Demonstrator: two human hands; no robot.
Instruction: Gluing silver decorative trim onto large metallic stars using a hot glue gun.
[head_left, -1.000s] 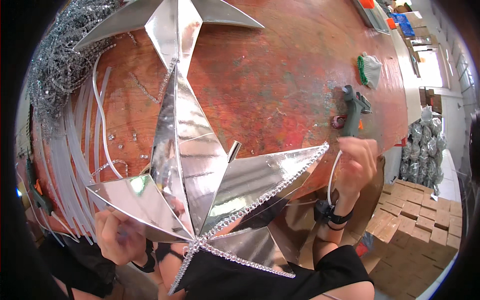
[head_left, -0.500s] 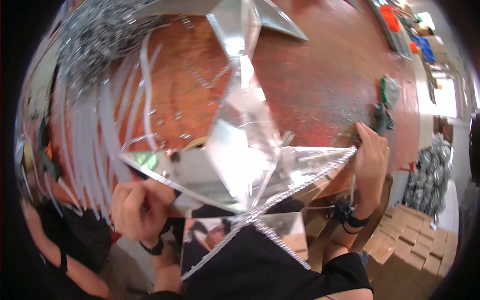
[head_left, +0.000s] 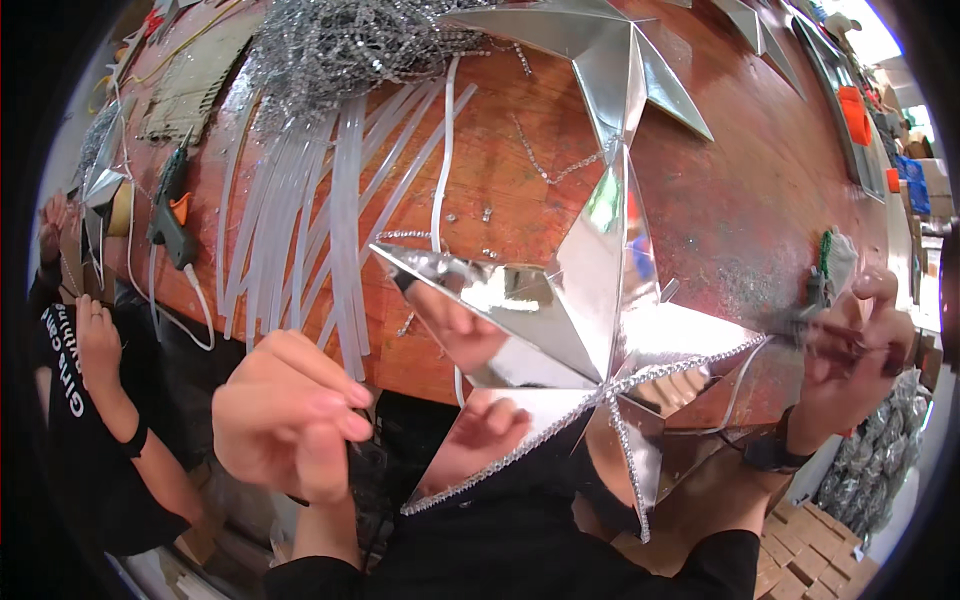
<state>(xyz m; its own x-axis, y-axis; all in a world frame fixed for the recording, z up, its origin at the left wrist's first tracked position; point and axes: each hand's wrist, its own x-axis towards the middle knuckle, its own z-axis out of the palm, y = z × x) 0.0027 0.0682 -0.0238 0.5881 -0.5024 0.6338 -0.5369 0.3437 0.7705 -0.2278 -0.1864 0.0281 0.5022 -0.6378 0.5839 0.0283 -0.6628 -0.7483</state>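
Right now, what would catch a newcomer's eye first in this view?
The big mirrored star at centre, some ridges edged with rhinestone trim; the right hand is at its right tip, the left hand is blurred just off its lower left. Behind it, a fan of clear glue sticks lies on the red table, under a tangle of silver chain.

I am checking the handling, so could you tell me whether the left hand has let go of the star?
Yes: the left hand has come off the mirrored star, toward the glue sticks.
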